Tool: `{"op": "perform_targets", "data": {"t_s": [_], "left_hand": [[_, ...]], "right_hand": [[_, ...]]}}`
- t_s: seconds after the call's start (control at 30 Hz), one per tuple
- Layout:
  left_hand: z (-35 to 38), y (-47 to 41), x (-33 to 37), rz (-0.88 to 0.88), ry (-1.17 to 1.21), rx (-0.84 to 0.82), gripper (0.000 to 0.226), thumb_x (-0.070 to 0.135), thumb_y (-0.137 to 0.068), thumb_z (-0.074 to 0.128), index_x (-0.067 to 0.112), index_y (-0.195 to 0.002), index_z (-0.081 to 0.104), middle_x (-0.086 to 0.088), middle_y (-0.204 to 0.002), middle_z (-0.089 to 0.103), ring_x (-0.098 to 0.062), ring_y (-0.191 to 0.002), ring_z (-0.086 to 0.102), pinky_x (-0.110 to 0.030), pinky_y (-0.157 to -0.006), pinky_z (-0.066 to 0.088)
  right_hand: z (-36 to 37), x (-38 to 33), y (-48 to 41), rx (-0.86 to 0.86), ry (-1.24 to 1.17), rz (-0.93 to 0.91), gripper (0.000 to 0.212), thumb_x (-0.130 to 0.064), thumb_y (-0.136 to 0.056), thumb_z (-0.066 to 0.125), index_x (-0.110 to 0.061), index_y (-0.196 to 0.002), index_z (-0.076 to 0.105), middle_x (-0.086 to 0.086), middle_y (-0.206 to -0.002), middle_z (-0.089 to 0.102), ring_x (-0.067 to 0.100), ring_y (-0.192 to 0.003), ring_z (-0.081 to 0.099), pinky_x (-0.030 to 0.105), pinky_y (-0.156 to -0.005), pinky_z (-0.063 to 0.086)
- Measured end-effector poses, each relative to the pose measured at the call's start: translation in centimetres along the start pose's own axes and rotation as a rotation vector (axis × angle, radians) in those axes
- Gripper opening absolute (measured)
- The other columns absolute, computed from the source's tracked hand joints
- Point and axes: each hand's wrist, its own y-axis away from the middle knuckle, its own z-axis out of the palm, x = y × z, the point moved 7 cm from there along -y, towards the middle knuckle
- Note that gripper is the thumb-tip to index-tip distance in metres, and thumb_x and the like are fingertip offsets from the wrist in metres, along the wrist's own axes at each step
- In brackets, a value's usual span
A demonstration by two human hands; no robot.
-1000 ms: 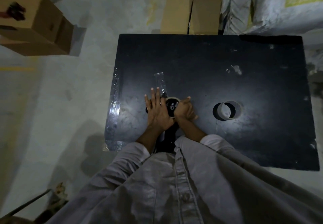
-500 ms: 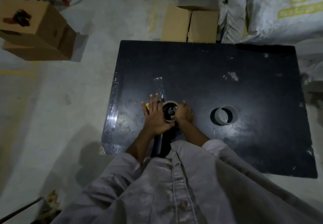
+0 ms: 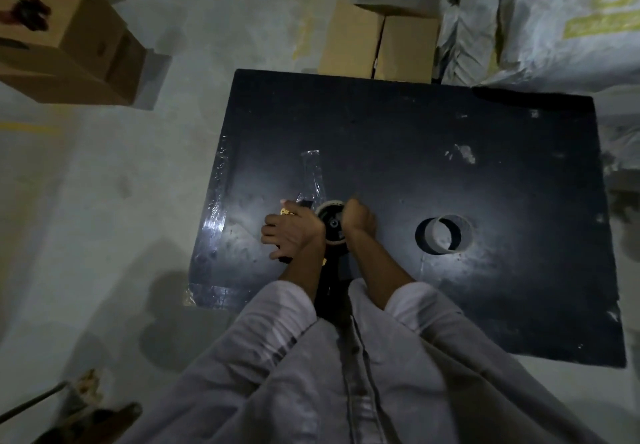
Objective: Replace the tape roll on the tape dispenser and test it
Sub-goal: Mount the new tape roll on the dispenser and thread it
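Hands met over the near-left part of the black tabletop point(image 3: 450, 132), where the tape dispenser point(image 3: 333, 227) lay on the surface with its roll of clear tape point(image 3: 329, 205) mounted on the hub. The left hand point(image 3: 294, 230) was curled around the dispenser's left side, fingers wrapped over a black and yellow part, and the right hand point(image 3: 358, 216) was clenched against the roll's right edge. A strip of clear tape point(image 3: 311, 177) ran from the dispenser away from the person, stuck flat on the table. Well to the right stood an empty cardboard tape core point(image 3: 446, 234), apart from both hands. Beyond the table's far edge sat a cardboard box point(image 3: 377, 45) on the concrete floor.
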Motion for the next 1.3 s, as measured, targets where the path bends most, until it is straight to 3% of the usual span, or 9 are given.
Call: {"op": "perform_targets", "data": {"t_s": [0.1, 0.37, 0.47, 0.6, 0.97, 1.3], "left_hand": [[0.2, -0.6, 0.0, 0.002, 0.014, 0.036, 0.059, 0.049, -0.118, 0.028, 0.006, -0.148, 0.055, -0.014, -0.152, 0.058, -0.033, -0.147, 0.049, -0.05, -0.119, 0.039], [1.0, -1.3, 0.0, 0.089, 0.024, 0.102, 0.052, 0.042, -0.121, 0.027, 0.007, -0.142, 0.059, -0.012, -0.146, 0.064, -0.032, -0.144, 0.054, -0.055, -0.113, 0.049], [1.2, -1.4, 0.0, 0.092, -0.034, 0.115, 0.054, 0.044, -0.121, 0.022, 0.009, -0.141, 0.059, -0.009, -0.146, 0.065, -0.03, -0.143, 0.055, -0.052, -0.112, 0.05], [1.0, -0.9, 0.6, 0.109, -0.11, 0.107, 0.059, 0.046, -0.121, 0.015, 0.01, -0.141, 0.056, -0.009, -0.146, 0.062, -0.029, -0.141, 0.055, -0.05, -0.11, 0.049], [0.0, -0.4, 1.5, 0.185, -0.118, 0.077, 0.062, 0.048, -0.122, 0.012, 0.007, -0.147, 0.05, -0.012, -0.148, 0.055, -0.031, -0.141, 0.054, -0.052, -0.109, 0.05], [0.6, -0.5, 1.6, 0.205, -0.17, 0.138, 0.063, 0.045, -0.121, 0.006, 0.007, -0.142, 0.052, -0.013, -0.142, 0.056, -0.032, -0.131, 0.059, -0.05, -0.102, 0.054]], "right_hand": [[0.0, 0.3, -0.3, 0.03, 0.111, -0.038, 0.058, -0.035, -0.112, 0.037, -0.003, -0.135, 0.079, 0.022, -0.146, 0.073, 0.042, -0.136, 0.068, 0.05, -0.119, 0.054], [0.0, 0.5, -0.3, 0.168, 0.162, -0.093, 0.065, -0.034, -0.108, 0.031, 0.005, -0.127, 0.08, 0.029, -0.137, 0.075, 0.047, -0.132, 0.069, 0.05, -0.116, 0.054], [0.5, 0.8, -0.3, 0.141, 0.219, -0.111, 0.052, -0.026, -0.113, 0.038, 0.005, -0.13, 0.077, 0.028, -0.138, 0.074, 0.045, -0.135, 0.067, 0.049, -0.117, 0.053], [-0.2, 0.3, 0.2, 0.234, 0.21, -0.065, 0.049, -0.027, -0.111, 0.045, 0.003, -0.121, 0.083, 0.025, -0.132, 0.079, 0.043, -0.129, 0.072, 0.046, -0.115, 0.055], [-0.2, 0.3, 0.3, 0.188, 0.211, -0.061, 0.055, -0.029, -0.116, 0.036, 0.0, -0.135, 0.079, 0.023, -0.147, 0.072, 0.041, -0.142, 0.064, 0.048, -0.125, 0.044], [-0.2, 0.6, -0.2, 0.276, 0.244, -0.069, 0.055, -0.027, -0.115, 0.036, 0.002, -0.127, 0.082, 0.023, -0.133, 0.079, 0.039, -0.125, 0.075, 0.043, -0.108, 0.057]]}}
